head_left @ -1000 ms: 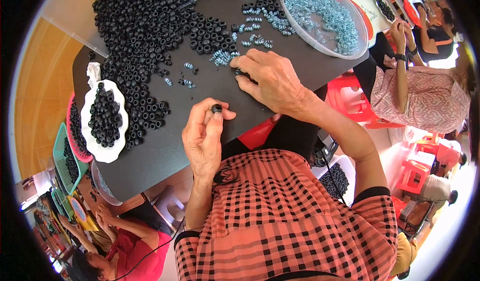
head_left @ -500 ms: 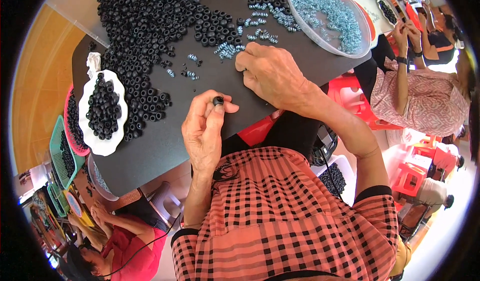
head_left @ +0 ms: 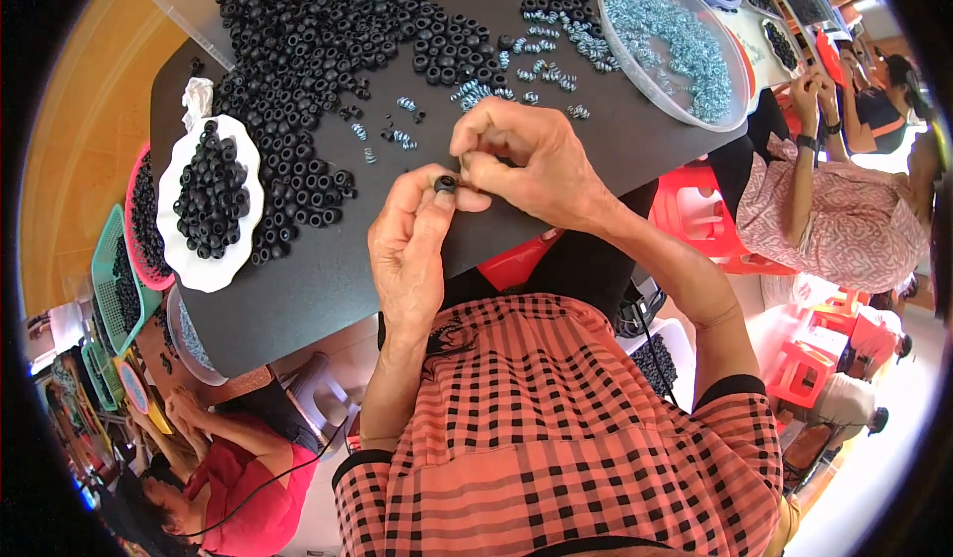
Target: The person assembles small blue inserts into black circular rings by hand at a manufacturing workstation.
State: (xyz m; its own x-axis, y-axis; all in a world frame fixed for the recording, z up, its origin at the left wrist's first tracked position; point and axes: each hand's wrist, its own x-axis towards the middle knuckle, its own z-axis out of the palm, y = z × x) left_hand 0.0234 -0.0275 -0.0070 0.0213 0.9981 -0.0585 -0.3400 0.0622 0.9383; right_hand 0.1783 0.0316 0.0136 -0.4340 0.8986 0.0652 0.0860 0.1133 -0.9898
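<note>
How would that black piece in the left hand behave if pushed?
The black piece would probably roll, as its outline looks round. It is likely light, being small with a hollow opening. It seems fairly stiff, showing no visible dent where the left hand pinches it.

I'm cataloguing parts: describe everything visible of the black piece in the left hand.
The black piece is small and rounded, with a round opening showing; it looks like plastic or rubber. The left hand pinches it between thumb and finger over the dark table. The right hand is close; any contact is unclear.
</note>
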